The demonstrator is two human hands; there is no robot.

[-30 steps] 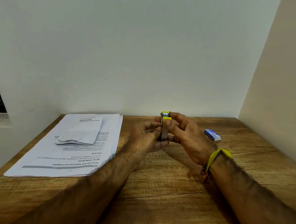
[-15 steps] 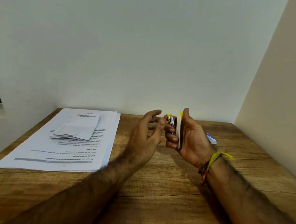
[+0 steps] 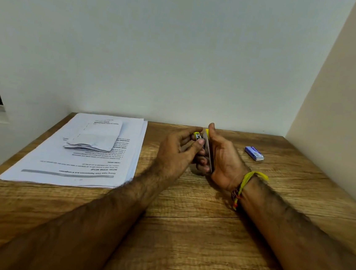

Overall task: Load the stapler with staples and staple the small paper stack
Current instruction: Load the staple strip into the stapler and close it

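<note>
A small yellow and metal stapler (image 3: 207,145) stands on edge above the wooden table, gripped in my right hand (image 3: 222,161). Its two halves are spread apart at the far end. My left hand (image 3: 176,154) pinches the stapler's yellow front end between thumb and forefinger. A small folded paper stack (image 3: 96,136) lies at the back left on top of larger printed sheets. A little blue staple box (image 3: 254,153) lies on the table to the right of my hands.
The larger printed sheets (image 3: 77,164) cover the table's left side. The wooden table (image 3: 185,223) sits in a corner, with a white wall behind and a beige wall close on the right. A dark window opening is at far left.
My left hand let go of the stapler and opened half a second ago, and has now come back to pinch its front end. The stapler has turned on edge and spread open in my right hand.
</note>
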